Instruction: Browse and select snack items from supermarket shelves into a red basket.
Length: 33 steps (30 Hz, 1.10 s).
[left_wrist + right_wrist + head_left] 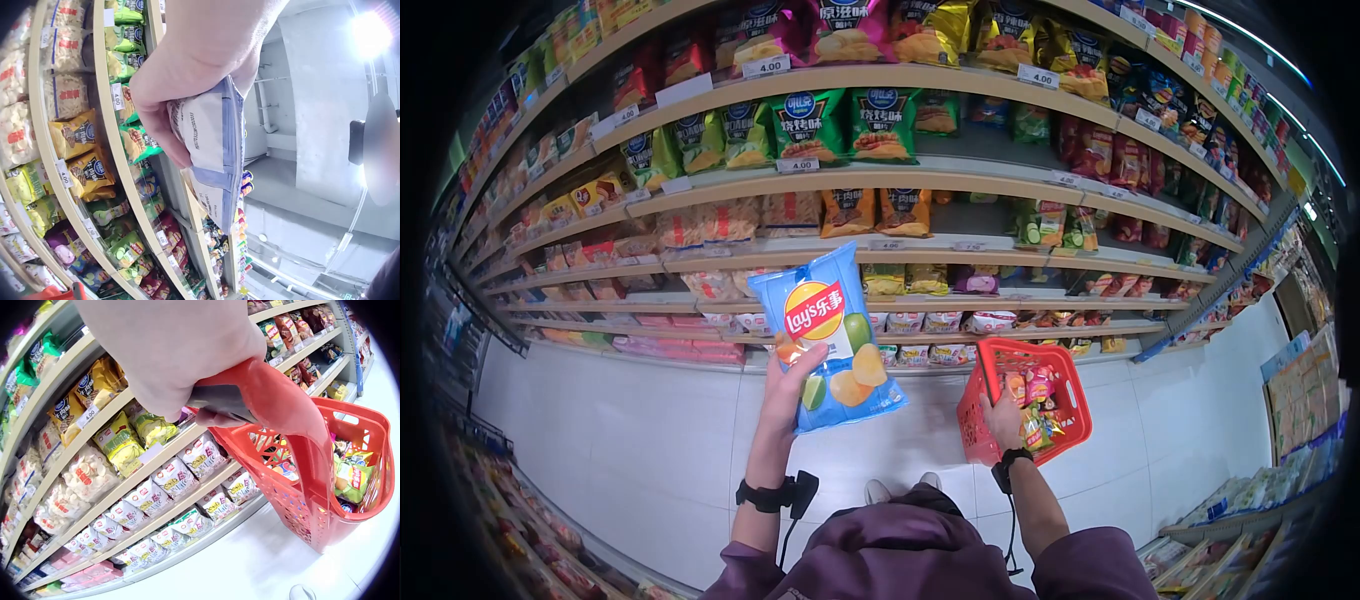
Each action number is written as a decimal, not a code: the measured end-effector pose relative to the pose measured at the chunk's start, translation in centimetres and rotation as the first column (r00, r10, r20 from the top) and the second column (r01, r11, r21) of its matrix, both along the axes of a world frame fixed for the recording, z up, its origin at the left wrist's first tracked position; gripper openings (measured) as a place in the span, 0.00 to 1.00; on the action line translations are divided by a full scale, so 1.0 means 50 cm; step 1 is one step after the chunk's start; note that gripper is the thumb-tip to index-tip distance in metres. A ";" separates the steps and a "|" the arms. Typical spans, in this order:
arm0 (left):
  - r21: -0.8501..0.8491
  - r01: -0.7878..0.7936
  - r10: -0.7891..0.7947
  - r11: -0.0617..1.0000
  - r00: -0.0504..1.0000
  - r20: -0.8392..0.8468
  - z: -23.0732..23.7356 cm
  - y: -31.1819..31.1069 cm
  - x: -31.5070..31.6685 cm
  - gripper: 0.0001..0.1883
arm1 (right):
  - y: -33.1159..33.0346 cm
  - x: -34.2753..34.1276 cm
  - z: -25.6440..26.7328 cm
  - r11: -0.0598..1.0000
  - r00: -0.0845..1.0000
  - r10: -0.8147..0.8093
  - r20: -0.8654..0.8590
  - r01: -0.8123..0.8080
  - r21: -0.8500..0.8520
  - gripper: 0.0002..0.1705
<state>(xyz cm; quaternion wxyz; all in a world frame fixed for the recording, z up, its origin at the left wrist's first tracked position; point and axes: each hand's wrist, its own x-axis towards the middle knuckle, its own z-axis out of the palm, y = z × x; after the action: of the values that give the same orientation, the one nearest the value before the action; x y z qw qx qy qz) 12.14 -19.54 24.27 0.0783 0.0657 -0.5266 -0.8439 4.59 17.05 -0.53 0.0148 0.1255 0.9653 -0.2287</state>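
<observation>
In the head view a blue Lay's bag (852, 330) is held upright, its printed front toward the camera. My left hand (785, 385) grips its left side, thumb across the front. The left wrist view shows that hand (194, 69) with fingers around the bag (215, 140), its pale back label visible. My right hand (1002, 420) holds the handle of a red basket (1072, 375) at the right. In the right wrist view the hand (181, 356) is curled around the red handle (281, 403); several snack bags (353, 478) lie inside the basket.
Curved shelves (960, 180) of snack bags with price tags (798, 165) stand ahead, green and orange bags among them. Tiled floor (640, 410) lies below, with my shoes (878, 490) on it. More shelving (1230, 560) stands at the lower right, and cartons (1305, 385) at the far right.
</observation>
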 end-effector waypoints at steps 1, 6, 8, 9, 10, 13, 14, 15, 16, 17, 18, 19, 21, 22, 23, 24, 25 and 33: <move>-0.023 0.003 -0.004 1.000 1.000 -0.016 0.006 0.007 -0.006 0.23 | 0.001 0.002 -0.004 1.000 1.000 0.009 -0.012 -0.009 -0.001 0.43; -0.057 0.063 -0.066 0.996 0.996 -0.062 0.063 0.042 -0.024 0.24 | 0.005 0.011 0.002 0.999 0.999 0.029 0.025 -0.028 -0.046 0.37; -0.120 0.089 -0.096 0.989 0.994 -0.057 0.060 0.041 -0.040 0.25 | 0.004 0.008 -0.008 0.998 0.999 0.038 0.002 -0.038 -0.044 0.36; -0.121 0.097 -0.104 0.988 0.993 -0.053 0.071 0.044 -0.040 0.25 | 0.007 0.009 -0.012 0.998 0.999 0.033 -0.010 -0.033 -0.046 0.36; -0.122 0.111 -0.118 0.986 0.992 -0.051 0.088 0.050 -0.038 0.25 | 0.010 0.008 -0.015 0.998 0.999 0.042 0.015 -0.041 -0.037 0.36; -0.123 0.142 -0.151 0.982 0.986 -0.069 0.091 0.058 -0.044 0.24 | 0.012 0.010 -0.015 0.999 0.999 0.034 0.026 -0.033 -0.021 0.36; -0.136 0.140 -0.151 0.981 0.986 -0.077 0.090 0.061 -0.046 0.24 | 0.012 0.010 -0.016 0.999 0.999 0.036 0.022 -0.035 -0.024 0.36; -0.148 0.138 -0.151 0.979 0.985 -0.086 0.090 0.063 -0.048 0.23 | 0.013 0.011 -0.016 0.999 0.999 0.037 0.019 -0.037 -0.027 0.36; -0.152 0.150 -0.164 0.977 0.983 -0.083 0.088 0.063 -0.052 0.24 | 0.012 0.009 -0.015 0.999 0.999 0.039 0.013 -0.039 -0.029 0.36; -0.156 0.162 -0.176 0.974 0.981 -0.079 0.085 0.063 -0.054 0.25 | 0.012 0.007 -0.015 0.999 0.999 0.037 0.006 -0.037 -0.027 0.36; -0.160 0.175 -0.189 0.972 0.979 -0.073 0.084 0.063 -0.054 0.27 | 0.010 0.010 -0.011 0.999 0.999 0.034 0.001 -0.034 -0.026 0.36; -0.162 0.176 -0.189 0.971 0.979 -0.072 0.086 0.063 -0.054 0.26 | 0.008 0.011 -0.007 0.999 1.000 0.031 -0.005 -0.031 -0.025 0.36; -0.166 0.178 -0.191 0.970 0.979 -0.067 0.088 0.063 -0.053 0.26 | 0.008 0.011 -0.002 0.999 0.999 0.032 0.014 -0.031 -0.029 0.36; -0.177 0.176 -0.192 0.968 0.979 -0.073 0.087 0.061 -0.055 0.26 | 0.007 0.009 -0.002 0.999 0.999 0.033 0.023 -0.032 -0.031 0.36; -0.187 0.175 -0.193 0.967 0.978 -0.078 0.085 0.059 -0.057 0.26 | 0.007 0.008 -0.001 0.999 0.999 0.037 0.015 -0.037 -0.032 0.36; -0.197 0.174 -0.194 0.965 0.978 -0.083 0.083 0.058 -0.058 0.26 | 0.008 0.009 -0.003 0.999 0.999 0.041 0.006 -0.041 -0.033 0.36; -0.184 0.160 -0.179 0.970 0.980 -0.090 0.082 0.058 -0.059 0.24 | 0.009 0.009 -0.005 0.998 0.999 0.045 -0.002 -0.045 -0.033 0.36; -0.173 0.124 -0.139 0.977 0.987 -0.078 0.072 0.053 -0.053 0.24 | -0.012 0.006 0.005 0.999 1.000 0.008 0.018 -0.009 0.050 0.36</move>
<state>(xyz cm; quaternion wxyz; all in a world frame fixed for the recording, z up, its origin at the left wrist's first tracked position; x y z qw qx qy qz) 9.49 -16.89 27.85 0.0511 -0.0138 -0.5950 -0.8020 4.91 16.42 -0.26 0.0210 0.1236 0.9711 -0.2033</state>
